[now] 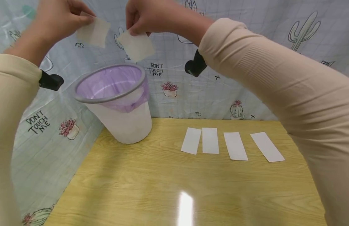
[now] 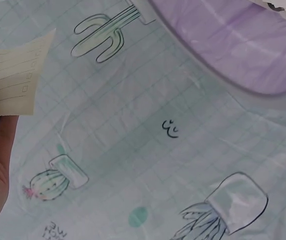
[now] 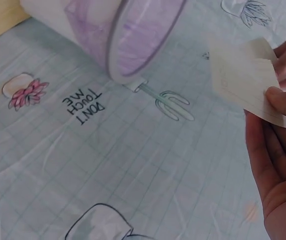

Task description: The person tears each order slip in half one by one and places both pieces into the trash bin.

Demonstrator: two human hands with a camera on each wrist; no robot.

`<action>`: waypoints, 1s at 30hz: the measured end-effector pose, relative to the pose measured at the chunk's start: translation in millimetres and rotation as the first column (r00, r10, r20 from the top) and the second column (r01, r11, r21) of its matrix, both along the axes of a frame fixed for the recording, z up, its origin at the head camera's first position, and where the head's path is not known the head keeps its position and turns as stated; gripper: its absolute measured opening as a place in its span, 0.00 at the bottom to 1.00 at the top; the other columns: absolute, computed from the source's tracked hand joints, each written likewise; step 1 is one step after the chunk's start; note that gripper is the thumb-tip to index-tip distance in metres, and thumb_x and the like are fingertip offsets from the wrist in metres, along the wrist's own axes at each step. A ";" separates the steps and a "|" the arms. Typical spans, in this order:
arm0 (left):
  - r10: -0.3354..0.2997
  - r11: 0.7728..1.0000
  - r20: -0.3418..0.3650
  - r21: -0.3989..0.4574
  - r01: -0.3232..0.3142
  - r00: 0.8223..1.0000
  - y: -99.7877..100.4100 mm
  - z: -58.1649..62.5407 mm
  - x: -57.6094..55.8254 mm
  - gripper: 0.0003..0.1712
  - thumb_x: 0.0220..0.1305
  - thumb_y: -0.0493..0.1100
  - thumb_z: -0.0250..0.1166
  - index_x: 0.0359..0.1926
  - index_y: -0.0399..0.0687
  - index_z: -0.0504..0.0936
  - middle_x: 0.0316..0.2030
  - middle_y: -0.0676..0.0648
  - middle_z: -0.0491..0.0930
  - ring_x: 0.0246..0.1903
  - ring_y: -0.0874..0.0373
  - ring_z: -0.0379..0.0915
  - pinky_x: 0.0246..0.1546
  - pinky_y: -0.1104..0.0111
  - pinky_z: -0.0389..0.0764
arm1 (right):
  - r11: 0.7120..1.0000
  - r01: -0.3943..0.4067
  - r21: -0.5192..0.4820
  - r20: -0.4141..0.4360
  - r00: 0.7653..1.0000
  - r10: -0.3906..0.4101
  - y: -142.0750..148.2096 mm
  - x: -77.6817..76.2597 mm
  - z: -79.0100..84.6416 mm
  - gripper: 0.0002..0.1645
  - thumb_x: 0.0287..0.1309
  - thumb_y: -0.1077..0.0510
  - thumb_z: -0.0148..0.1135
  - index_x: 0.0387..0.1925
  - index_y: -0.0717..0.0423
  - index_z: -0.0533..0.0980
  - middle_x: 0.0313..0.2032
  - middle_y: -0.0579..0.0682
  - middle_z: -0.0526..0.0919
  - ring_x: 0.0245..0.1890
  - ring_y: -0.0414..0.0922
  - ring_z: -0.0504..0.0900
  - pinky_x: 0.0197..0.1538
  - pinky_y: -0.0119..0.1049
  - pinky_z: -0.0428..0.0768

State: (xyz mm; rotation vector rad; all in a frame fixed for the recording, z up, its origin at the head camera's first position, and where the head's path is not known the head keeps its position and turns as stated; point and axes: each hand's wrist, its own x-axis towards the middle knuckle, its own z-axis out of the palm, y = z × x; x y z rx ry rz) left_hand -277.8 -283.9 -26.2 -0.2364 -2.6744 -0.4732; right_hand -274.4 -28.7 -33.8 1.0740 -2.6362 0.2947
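Note:
Above the bin, my left hand (image 1: pixel 57 20) pinches a cream slip of paper (image 1: pixel 95 33) between thumb and fingers. In the left wrist view this slip (image 2: pixel 15 75) shows printed lines and small check boxes. My right hand (image 1: pixel 154 15) pinches a second cream paper slip (image 1: pixel 137 47) by its upper edge, just to the right. The right wrist view shows both hands close together, with the right hand's slip (image 3: pixel 255 90) in front. Below them stands a white waste bin (image 1: pixel 126 122) with a grey rim and a purple liner (image 1: pixel 106 81).
Several white paper strips (image 1: pixel 210 140) lie in a row on the wooden table (image 1: pixel 151 182), right of the bin. A cactus-print cloth (image 1: pixel 174 106) hangs behind and to the left. A whitish ragged piece (image 2: pixel 285 6) shows at the bin's opening in the left wrist view.

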 end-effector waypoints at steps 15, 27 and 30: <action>0.039 0.997 0.058 -0.066 -0.035 0.998 -6.0 -7.6 -3.9 0.23 0.66 0.51 0.58 0.55 0.42 0.80 0.35 0.57 0.71 0.35 0.57 0.65 0.37 0.73 0.70 | 1.000 -0.014 0.019 0.035 0.999 0.014 -18.3 -6.8 -10.3 0.16 0.64 0.49 0.57 0.49 0.48 0.81 0.51 0.48 0.80 0.39 0.40 0.78 0.43 0.26 0.79; 0.031 0.999 0.137 -0.039 -0.025 0.990 -7.7 -34.3 -29.8 0.23 0.64 0.52 0.61 0.54 0.43 0.81 0.37 0.52 0.77 0.32 0.58 0.67 0.31 0.73 0.68 | 1.000 -0.031 -0.002 0.034 0.999 0.031 -27.3 -25.9 -23.6 0.13 0.61 0.52 0.60 0.44 0.50 0.83 0.44 0.47 0.84 0.29 0.36 0.79 0.36 0.26 0.77; 0.038 0.999 0.192 0.028 -0.044 0.981 -10.6 -37.2 -34.7 0.26 0.62 0.54 0.62 0.55 0.43 0.80 0.36 0.56 0.77 0.33 0.58 0.69 0.31 0.75 0.71 | 1.000 -0.027 0.007 0.045 0.999 0.027 -36.5 -32.2 -23.2 0.13 0.60 0.51 0.61 0.44 0.48 0.84 0.43 0.45 0.84 0.30 0.35 0.78 0.37 0.26 0.77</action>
